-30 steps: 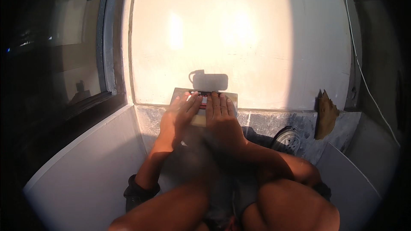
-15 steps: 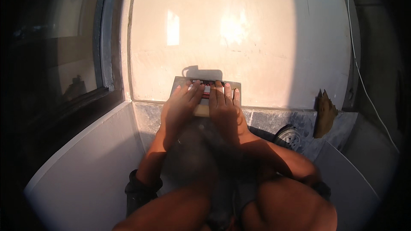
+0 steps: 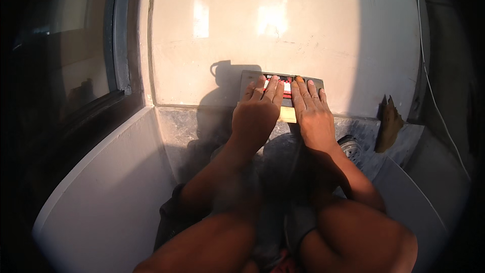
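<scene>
A flat, wide scraper-like plate (image 3: 247, 83), grey with a red, black and white label, lies against the sunlit pale panel (image 3: 313, 20). A pale yellow strip (image 3: 288, 115) shows at its near edge. My left hand (image 3: 258, 108) covers its left half, with the fingers stretched over the plate. On the right half rests my right hand (image 3: 313, 114), fingers extended and slightly apart. The label shows between the hands. Both thumbs are hidden, and so is the underside of the plate.
Grey low panels stand at left (image 3: 101, 172) and right (image 3: 409, 192). A dark-framed glass pane (image 3: 76, 45) is at far left. A torn brown piece (image 3: 389, 126) leans by the panel's lower right. A white cable (image 3: 429, 81) hangs at right. A round perforated thing (image 3: 351, 149) shows beside my right forearm.
Both hands and the plate have moved to the right and a little farther up the pale panel. The shadow of my head and arms shows more to the left of the plate.
</scene>
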Motion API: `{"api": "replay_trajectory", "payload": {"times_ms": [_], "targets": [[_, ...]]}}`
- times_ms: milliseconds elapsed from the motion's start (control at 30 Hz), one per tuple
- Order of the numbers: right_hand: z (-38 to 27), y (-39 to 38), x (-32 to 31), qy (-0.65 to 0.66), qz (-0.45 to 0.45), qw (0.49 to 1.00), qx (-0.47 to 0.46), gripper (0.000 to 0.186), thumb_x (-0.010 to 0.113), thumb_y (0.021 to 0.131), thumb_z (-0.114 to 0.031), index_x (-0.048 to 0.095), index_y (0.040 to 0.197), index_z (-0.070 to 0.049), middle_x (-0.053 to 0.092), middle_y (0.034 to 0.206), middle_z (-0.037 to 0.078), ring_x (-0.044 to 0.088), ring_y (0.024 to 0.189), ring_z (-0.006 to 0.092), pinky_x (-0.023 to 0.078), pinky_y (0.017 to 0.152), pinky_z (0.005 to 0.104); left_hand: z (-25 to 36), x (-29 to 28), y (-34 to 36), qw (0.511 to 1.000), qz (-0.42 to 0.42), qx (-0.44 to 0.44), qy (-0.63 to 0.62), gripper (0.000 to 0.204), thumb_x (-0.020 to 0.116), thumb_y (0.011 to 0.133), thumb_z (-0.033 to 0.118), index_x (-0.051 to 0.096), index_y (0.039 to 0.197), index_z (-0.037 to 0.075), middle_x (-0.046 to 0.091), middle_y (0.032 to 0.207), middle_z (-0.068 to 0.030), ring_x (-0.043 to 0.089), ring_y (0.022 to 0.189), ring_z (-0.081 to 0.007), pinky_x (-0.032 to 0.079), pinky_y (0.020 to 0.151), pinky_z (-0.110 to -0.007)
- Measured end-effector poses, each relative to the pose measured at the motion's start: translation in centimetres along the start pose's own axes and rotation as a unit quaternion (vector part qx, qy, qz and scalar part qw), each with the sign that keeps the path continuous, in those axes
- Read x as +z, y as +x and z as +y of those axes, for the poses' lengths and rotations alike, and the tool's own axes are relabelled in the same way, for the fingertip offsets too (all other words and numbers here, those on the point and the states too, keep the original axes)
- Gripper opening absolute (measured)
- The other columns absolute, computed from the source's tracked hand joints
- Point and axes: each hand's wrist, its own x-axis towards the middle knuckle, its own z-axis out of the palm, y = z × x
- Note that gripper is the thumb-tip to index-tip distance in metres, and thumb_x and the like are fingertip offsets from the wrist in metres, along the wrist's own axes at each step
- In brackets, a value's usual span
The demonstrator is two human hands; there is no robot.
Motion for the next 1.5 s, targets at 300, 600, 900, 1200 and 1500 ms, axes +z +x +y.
{"api": "replay_trajectory", "payload": {"times_ms": [300, 600, 900, 1200, 1500], "targets": [[3.0, -2.0, -2.5, 0.009, -0.018, 0.999, 0.025, 0.057, 0.059, 0.098, -0.007, 0.054, 0.153, 0.003, 0.055, 0.160, 0.021, 0.059, 0.141, 0.0435, 0.047, 0.117, 0.0590, 3.1, -1.5, 3.1, 0.997, -0.060, 0.016, -0.038, 0.062, 0.064, 0.096, 0.013, 0.053, 0.156, 0.002, 0.056, 0.160, -0.0175, 0.054, 0.146, -0.0380, 0.040, 0.124, -0.047], [3.8, -0.9, -2.6, 0.000, 0.018, 0.999, 0.031, 0.060, 0.063, 0.093, -0.004, 0.055, 0.152, 0.001, 0.057, 0.158, 0.019, 0.058, 0.142, 0.0428, 0.047, 0.117, 0.0582, 3.5, -0.4, 4.0, 1.000, 0.023, 0.012, 0.006, 0.053, 0.064, 0.095, 0.012, 0.061, 0.148, 0.004, 0.063, 0.153, -0.0154, 0.062, 0.140, -0.0340, 0.049, 0.117, -0.044], [4.6, 2.2, -5.6, 0.021, 0.029, 0.999, 0.024, 0.056, 0.063, 0.094, -0.004, 0.057, 0.150, -0.004, 0.063, 0.151, 0.017, 0.064, 0.134, 0.0385, 0.056, 0.106, 0.0512, -0.4, -4.4, 6.2, 0.996, 0.007, 0.038, -0.076, 0.067, 0.069, 0.086, 0.001, 0.059, 0.152, 0.008, 0.067, 0.148, -0.0135, 0.056, 0.145, -0.0387, 0.037, 0.126, -0.055], [14.8, -5.0, -17.6, 0.256, 0.181, 0.916, 0.250, 0.038, 0.072, 0.099, -0.006, 0.064, 0.135, 0.001, 0.076, 0.107, 0.022, 0.076, 0.094, 0.0278, 0.057, 0.084, 0.0408, -6.9, -7.4, 1.4, 0.941, 0.165, -0.267, -0.127, 0.082, 0.049, 0.110, 0.054, 0.031, 0.166, -0.003, 0.028, 0.173, -0.0292, 0.023, 0.163, -0.0459, 0.015, 0.132, -0.065], [13.7, -16.0, -14.1, 0.339, 0.235, 0.775, 0.479, 0.037, 0.082, 0.097, -0.019, 0.064, 0.122, 0.004, 0.067, 0.098, 0.006, 0.064, 0.083, 0.0161, 0.053, 0.073, 0.0336, 7.9, 4.3, 12.4, 0.991, -0.067, -0.011, -0.112, 0.107, 0.042, 0.106, 0.071, 0.008, 0.170, -0.007, -0.007, 0.176, -0.0346, -0.010, 0.163, -0.0531, 0.000, 0.129, -0.068]]}}
